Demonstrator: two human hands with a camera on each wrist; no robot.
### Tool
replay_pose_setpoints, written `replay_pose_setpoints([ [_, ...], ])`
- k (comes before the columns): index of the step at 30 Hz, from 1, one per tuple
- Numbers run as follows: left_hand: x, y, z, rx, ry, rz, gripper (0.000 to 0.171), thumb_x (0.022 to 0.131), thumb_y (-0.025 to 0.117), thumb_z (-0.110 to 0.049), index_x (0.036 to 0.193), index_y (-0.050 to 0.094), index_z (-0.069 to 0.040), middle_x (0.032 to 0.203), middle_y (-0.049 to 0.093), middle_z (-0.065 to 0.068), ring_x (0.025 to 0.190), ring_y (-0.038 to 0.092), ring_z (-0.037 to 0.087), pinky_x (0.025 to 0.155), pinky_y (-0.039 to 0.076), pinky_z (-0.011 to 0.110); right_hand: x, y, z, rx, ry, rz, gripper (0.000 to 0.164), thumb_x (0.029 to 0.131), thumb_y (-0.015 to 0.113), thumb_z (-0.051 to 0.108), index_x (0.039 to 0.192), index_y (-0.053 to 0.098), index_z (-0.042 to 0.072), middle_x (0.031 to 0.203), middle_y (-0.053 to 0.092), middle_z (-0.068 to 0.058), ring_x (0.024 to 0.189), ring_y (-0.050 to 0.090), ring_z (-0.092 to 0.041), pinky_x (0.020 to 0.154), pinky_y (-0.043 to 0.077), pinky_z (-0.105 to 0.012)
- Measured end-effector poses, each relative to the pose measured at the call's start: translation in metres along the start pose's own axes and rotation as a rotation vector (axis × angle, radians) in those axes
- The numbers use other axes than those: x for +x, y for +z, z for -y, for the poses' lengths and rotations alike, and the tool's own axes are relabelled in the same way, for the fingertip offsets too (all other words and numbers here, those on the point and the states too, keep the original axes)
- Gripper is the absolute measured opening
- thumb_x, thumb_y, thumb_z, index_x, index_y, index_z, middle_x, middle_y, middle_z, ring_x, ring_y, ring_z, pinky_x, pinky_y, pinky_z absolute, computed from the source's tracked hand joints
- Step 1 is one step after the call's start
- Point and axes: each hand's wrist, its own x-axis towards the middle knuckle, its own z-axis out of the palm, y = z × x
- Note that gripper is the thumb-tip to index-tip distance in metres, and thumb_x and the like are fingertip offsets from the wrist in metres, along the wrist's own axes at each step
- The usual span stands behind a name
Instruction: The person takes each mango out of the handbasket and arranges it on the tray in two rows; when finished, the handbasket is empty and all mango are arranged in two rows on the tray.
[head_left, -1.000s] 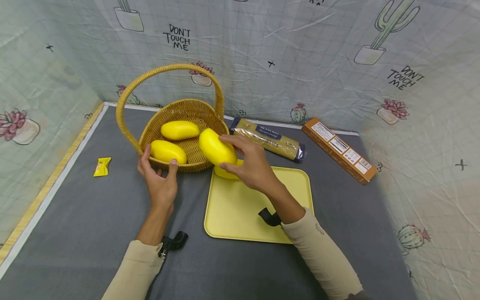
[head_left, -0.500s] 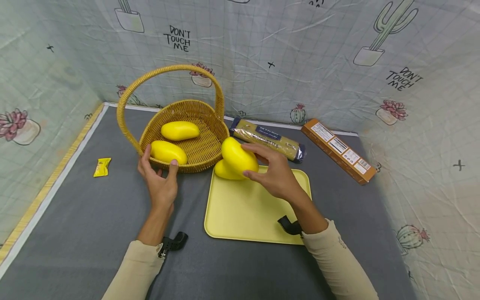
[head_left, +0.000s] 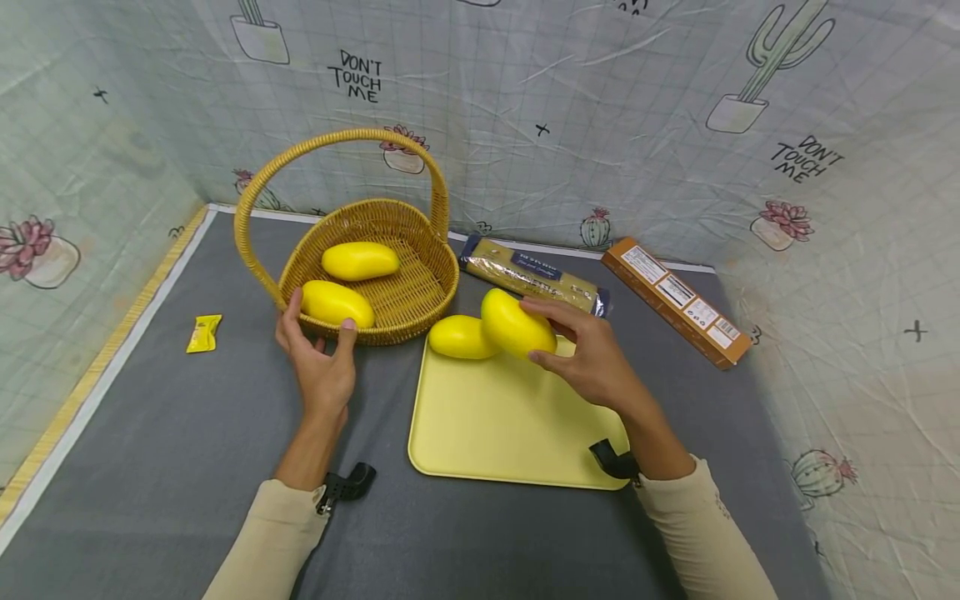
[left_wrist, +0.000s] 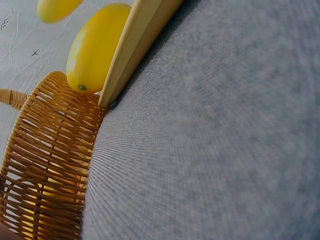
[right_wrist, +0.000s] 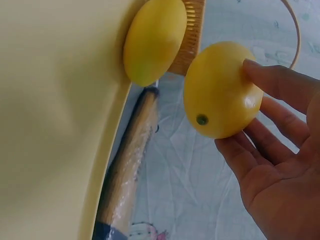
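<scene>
My right hand (head_left: 596, 350) holds a yellow mango (head_left: 517, 325) between thumb and fingers, raised above the back of the yellow tray (head_left: 480, 433). The right wrist view shows that mango (right_wrist: 220, 90) with its dark stem end exposed and fingertips against its sides. Another mango (head_left: 459, 337) lies at the tray's back left corner, partly overlapped by the held one in the head view. At the left, a wicker basket (head_left: 412, 292) contains two mangoes, one farther back (head_left: 360, 261) and one by the front rim (head_left: 337, 304). My left hand (head_left: 322, 367) grips the basket's front left rim.
Behind the tray lies a clear pack of spaghetti (head_left: 536, 275). A brown box (head_left: 678, 302) rests at the back right, and a small yellow packet (head_left: 203, 333) sits left of the basket. The basket's tall handle (head_left: 341, 137) arches upward before the patterned cloth backdrop (head_left: 570, 75).
My right hand has carried its mango rightward from the basket's right rim to above the tray, uncovering the mango lying there. The left hand and basket stay put.
</scene>
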Motion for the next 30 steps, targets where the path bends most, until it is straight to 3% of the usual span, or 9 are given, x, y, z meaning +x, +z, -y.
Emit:
replay_pose_setpoints([
  [14, 0.002, -0.001, 0.002, 0.019, -0.011, -0.006, 0.081, 0.101, 0.068, -0.01, 0.168, 0.025, -0.027, 0.172, 0.009, -0.001, 0.162, 0.015, 0.016, 0.129, 0.021, 0.055, -0.02, -0.018, -0.03, -0.053, 0.038, 0.055, 0.067, 0.089, 0.079, -0.007, 0.151, 0.06, 0.01, 0.157, 0.056, -0.012, 0.146, 0.053, -0.035, 0.116, 0.046, -0.044],
  [30, -0.001, -0.001, -0.001, 0.01, 0.005, 0.002, 0.081, 0.101, 0.07, -0.011, 0.167, 0.027, -0.03, 0.172, 0.011, -0.002, 0.161, 0.017, 0.015, 0.127, 0.022, 0.056, -0.029, -0.026, -0.06, -0.179, 0.092, 0.115, 0.062, 0.09, 0.077, -0.009, 0.148, 0.062, 0.007, 0.156, 0.057, -0.016, 0.145, 0.052, -0.041, 0.115, 0.048, -0.055],
])
